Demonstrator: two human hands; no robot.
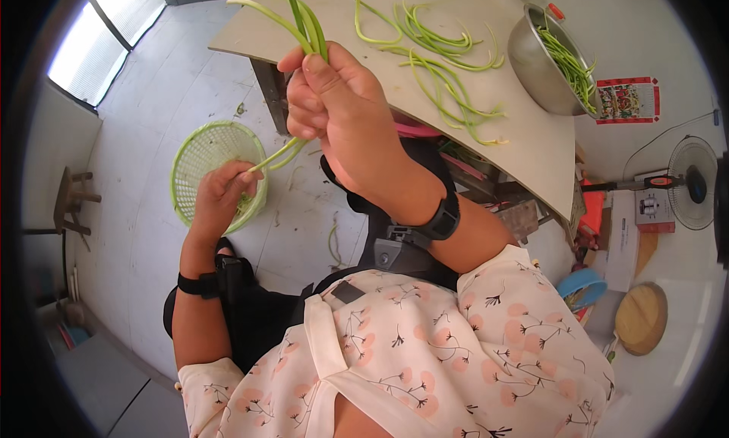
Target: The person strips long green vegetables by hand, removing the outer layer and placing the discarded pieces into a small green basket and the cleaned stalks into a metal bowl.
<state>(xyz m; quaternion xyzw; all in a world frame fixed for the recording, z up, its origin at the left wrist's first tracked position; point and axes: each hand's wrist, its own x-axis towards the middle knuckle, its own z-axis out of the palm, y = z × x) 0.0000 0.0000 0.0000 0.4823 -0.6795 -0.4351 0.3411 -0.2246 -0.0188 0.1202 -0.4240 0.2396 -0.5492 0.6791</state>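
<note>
At centre frame the right hand (342, 111) is clenched around a small bunch of green stems (307, 28), whose pale lower ends slant down-left. There the left hand (224, 191) pinches those ends with its fingers (244, 178), just above a light green mesh basket (205, 161) on the pale floor (152, 96), which lies open to the left. Beyond, the tabletop (524, 127) edge curves across the upper frame, carrying loose stems (448, 81) and a steel bowl (535, 62) of cut pieces.
</note>
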